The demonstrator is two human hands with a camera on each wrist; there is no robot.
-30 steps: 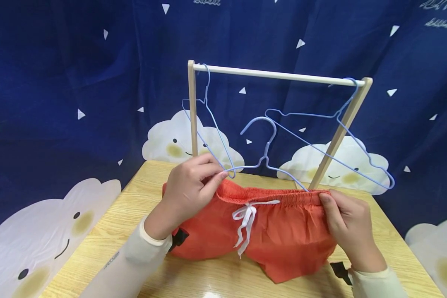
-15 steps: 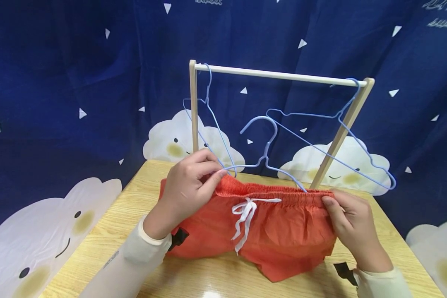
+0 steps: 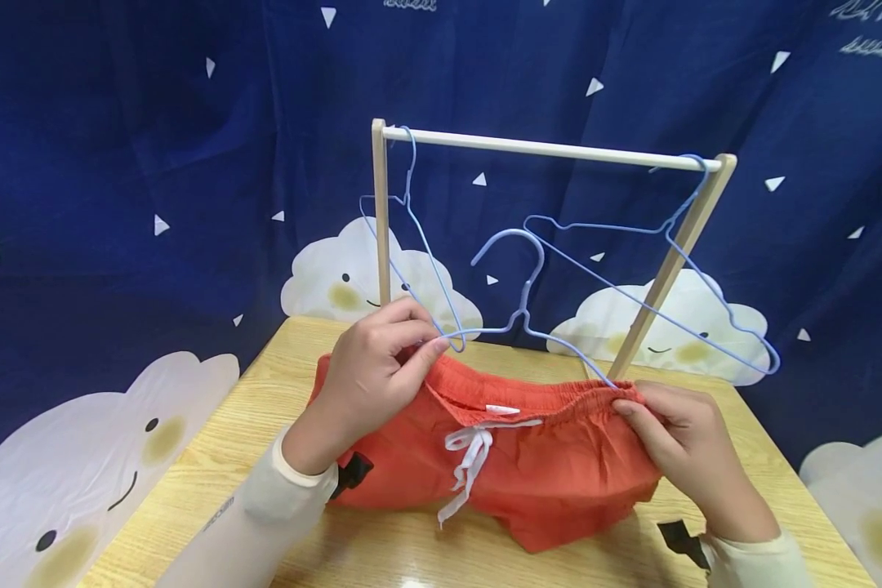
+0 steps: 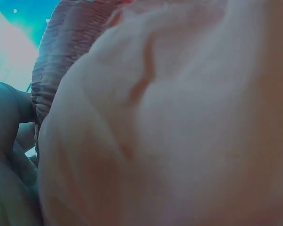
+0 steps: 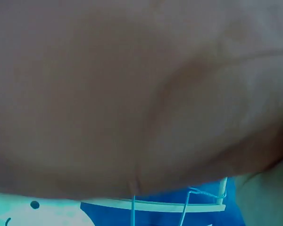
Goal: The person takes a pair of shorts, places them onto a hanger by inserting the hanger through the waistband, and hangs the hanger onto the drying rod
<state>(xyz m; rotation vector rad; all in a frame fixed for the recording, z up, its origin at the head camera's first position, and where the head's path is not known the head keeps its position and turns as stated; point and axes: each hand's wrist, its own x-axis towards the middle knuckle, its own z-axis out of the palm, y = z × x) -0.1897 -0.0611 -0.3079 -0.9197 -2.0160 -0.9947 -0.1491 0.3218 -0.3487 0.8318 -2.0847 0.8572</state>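
Note:
A blue hanger (image 3: 525,298) stands hook up in the middle of the head view, its lower part hidden inside red shorts (image 3: 559,490). My left hand (image 3: 375,376) pinches the hanger's left arm between thumb and fingers, close to the shorts' waistband. At the waistband's other end, my right hand (image 3: 694,449) pinches the elastic beside the hanger's right arm. A white drawstring (image 3: 474,449) hangs tied at the front, and a white label (image 3: 503,410) shows inside the gaping waist. Blurred shorts fabric fills most of both wrist views.
Behind the hands stands a rack with a white rail (image 3: 551,149) and wooden posts. One blue hanger (image 3: 429,253) hangs at its left end, another blue hanger (image 3: 713,290) at its right. A wooden table (image 3: 220,457) lies below, before a dark blue curtain (image 3: 118,122).
My right hand has drawn the waistband slightly left and down. The waist now gapes wider, showing the label, and the drawstring has swung left. My left hand has hardly moved.

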